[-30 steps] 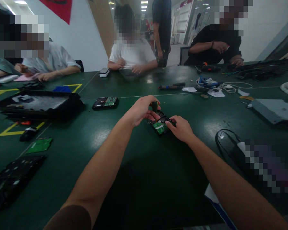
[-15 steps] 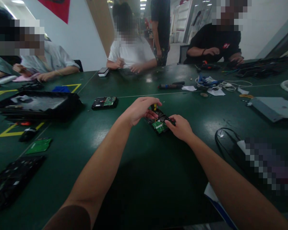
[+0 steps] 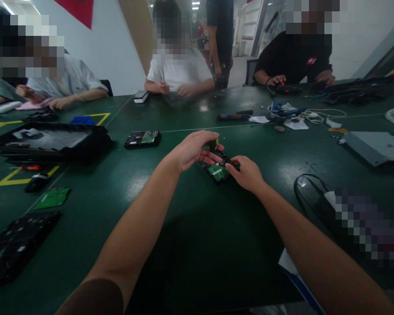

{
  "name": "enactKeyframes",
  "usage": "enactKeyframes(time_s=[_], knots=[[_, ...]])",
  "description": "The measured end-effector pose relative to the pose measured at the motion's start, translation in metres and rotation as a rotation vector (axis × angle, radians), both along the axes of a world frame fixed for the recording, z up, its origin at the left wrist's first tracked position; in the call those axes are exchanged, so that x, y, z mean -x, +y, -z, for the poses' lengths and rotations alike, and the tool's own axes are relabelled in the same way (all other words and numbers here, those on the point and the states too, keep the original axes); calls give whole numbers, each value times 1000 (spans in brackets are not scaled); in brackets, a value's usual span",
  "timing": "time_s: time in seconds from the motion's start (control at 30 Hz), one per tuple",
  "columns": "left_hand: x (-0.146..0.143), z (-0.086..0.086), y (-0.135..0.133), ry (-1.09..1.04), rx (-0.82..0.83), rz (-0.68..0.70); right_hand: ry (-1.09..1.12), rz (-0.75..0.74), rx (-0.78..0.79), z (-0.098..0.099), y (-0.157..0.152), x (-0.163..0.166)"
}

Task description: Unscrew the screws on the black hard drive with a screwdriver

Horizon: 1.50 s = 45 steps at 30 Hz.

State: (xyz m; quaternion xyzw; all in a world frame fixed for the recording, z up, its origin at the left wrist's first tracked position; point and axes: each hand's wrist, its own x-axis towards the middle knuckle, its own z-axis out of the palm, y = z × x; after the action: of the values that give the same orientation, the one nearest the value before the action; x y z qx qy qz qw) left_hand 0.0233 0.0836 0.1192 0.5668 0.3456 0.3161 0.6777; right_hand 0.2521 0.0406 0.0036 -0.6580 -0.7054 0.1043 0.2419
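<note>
Near the middle of the head view, a hard drive lies tilted on the green table, its green circuit board facing up. My left hand is closed around the short black-and-yellow handle of a screwdriver, which stands upright over the far part of the drive. Its tip is hidden behind my fingers. My right hand grips the drive's right edge, with the thumb on top by the board.
Another hard drive lies to the left, beyond a black tray's right side. A loose green circuit board and a black drive casing are at the near left. A grey metal box sits right. Co-workers sit across the table.
My left hand has turned the screwdriver handle, its yellow part now facing right, and its lower fingers reach farther over the drive. Across the table, a co-worker's hand has lowered to an orange-and-black tool.
</note>
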Motion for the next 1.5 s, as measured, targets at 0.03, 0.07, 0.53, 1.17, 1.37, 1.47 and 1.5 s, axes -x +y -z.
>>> enactKeyframes(time_s=[0.03,0.07,0.53,1.17,1.37,1.47,1.5], knots=[[0,0,0,6,-7,3,3,-1,1,0,0,0],[0,-1,-1,11,-15,3,9,0,2,1,0,0],[0,-4,-3,21,26,-93,17,17,10,-1,-1,1],[0,-4,-2,6,53,-106,16,11,-17,-1,-1,2],[2,-5,-2,35,-37,-67,33,4,-17,0,-1,1],[1,-4,-3,30,10,5,28,8,-5,1,0,0],[1,-4,-3,25,32,13,27,10,-1,1,1,0]])
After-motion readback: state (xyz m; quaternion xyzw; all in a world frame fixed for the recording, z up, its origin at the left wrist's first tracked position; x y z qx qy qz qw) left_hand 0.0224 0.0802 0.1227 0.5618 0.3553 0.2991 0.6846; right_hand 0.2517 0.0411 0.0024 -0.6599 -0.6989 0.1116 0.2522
